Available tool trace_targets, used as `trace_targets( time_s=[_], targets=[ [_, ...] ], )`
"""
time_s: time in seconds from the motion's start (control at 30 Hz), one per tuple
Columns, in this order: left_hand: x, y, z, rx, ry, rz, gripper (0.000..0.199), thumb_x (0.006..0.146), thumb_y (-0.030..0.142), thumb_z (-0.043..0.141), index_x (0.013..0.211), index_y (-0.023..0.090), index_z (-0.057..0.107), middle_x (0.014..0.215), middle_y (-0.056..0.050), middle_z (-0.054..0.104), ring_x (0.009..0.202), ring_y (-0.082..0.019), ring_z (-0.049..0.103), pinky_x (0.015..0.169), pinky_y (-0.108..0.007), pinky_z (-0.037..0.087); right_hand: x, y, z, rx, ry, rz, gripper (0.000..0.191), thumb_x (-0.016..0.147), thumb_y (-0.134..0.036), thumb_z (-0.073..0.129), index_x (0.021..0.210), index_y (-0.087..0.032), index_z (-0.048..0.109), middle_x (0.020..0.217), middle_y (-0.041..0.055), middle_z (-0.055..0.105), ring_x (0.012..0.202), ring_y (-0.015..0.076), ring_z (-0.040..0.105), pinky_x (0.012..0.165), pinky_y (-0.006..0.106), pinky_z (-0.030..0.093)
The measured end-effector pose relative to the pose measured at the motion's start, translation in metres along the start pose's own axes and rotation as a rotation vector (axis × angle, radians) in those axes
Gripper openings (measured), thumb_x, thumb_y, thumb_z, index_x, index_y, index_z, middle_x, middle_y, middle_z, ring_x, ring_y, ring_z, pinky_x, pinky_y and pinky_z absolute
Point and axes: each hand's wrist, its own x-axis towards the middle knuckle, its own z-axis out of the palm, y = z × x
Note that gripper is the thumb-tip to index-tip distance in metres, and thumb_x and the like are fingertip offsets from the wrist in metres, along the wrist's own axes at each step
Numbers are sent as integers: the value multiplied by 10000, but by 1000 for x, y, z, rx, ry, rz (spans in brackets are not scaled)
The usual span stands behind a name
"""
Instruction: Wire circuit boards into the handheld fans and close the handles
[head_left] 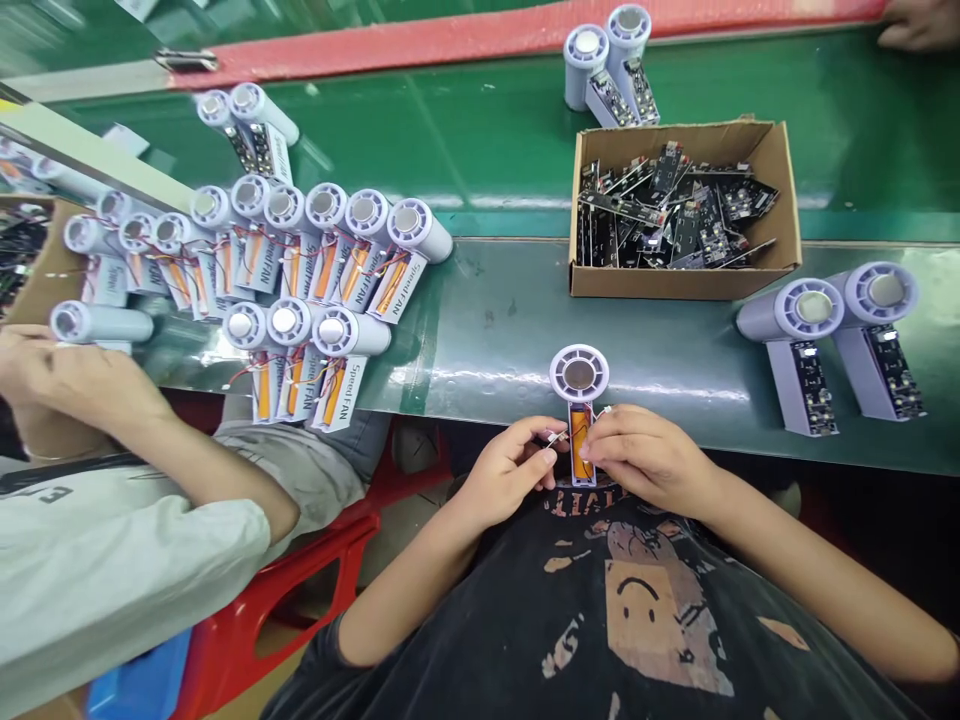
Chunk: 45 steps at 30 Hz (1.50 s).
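As right hand [645,455] touches 1 fan [580,428] | round end [580,374] forward | axis fore-aft

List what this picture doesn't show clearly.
Head view:
Right hand: exact grip, hidden by its own fingers.
Orange pack: partly covered by that hand.
Far-left carton: cut off by the left edge.
Co-worker's top-right hand: cut off by the right edge.
Boxed circuit boards: any markings too small.
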Motion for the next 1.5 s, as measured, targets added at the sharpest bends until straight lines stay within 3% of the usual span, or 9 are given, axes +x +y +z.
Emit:
trace_targets(
  time_s=[0.37,0.6,0.77,0.9,1.0,1.1,1.33,1.4,1.5],
  targets=[
    [-1,2,4,-175,1,-39,373,889,426,638,1175,202,551,963,-33,649,550,-81,644,494,-200,500,5,-4,-1,-171,100,256,142,938,-174,573,1054,-221,642,980,59,717,911,175,688,793,344,598],
    [-2,1,5,-250,-25,-34,322,919,388,601,1184,226,518,933,0,625,533,-71,644,479,-191,515,3,-2,0,-88,86,245,172,939,-173,573,1081,-236,645,979,31,748,887,146,712,777,304,596],
    [-1,0,5,-256,-19,-29,327,916,392,606,1177,214,521,944,-8,629,528,-67,640,478,-188,521,5,-2,-5,-105,175,292,191,915,-131,563,1038,-242,661,958,28,749,878,159,711,787,330,585],
    [-1,-1,4,-247,-9,-22,318,917,386,605,1172,210,532,946,-16,639,531,-76,647,477,-194,527,4,-1,-9,-54,113,189,301,872,-77,528,1088,-242,658,1012,46,737,942,173,703,805,345,580],
    [-2,-1,2,-183,-3,-8,294,919,365,594,1163,205,553,938,-21,656,539,-79,649,484,-197,533,3,1,-12,-148,18,67,287,848,-81,552,1062,-237,666,1023,59,725,934,194,685,776,374,563],
    [-4,3,-1,-19,0,41,258,900,300,602,1136,196,602,956,-39,674,574,-82,656,525,-200,547,2,3,-15,-236,-5,43,197,861,-118,618,1006,-234,684,988,54,735,897,199,682,758,381,549],
    [-6,13,-2,285,-24,124,236,867,227,592,1091,202,662,1044,-68,670,609,-100,671,582,-237,566,7,-4,-11,21,207,378,149,919,-163,591,957,-257,701,941,13,762,863,154,721,766,317,584],
    [-6,13,0,236,-35,93,235,875,230,595,1102,198,645,1028,-65,678,610,-97,669,586,-232,566,9,-8,-10,-31,210,380,157,914,-155,596,988,-258,689,912,9,759,825,148,715,744,309,578],
    [-5,11,5,-33,-69,36,249,909,283,587,1144,200,587,968,-37,668,568,-80,651,541,-216,559,10,-13,-7,-165,160,221,205,900,-141,613,1069,-252,647,857,3,748,755,147,689,704,312,553]
  ],
)
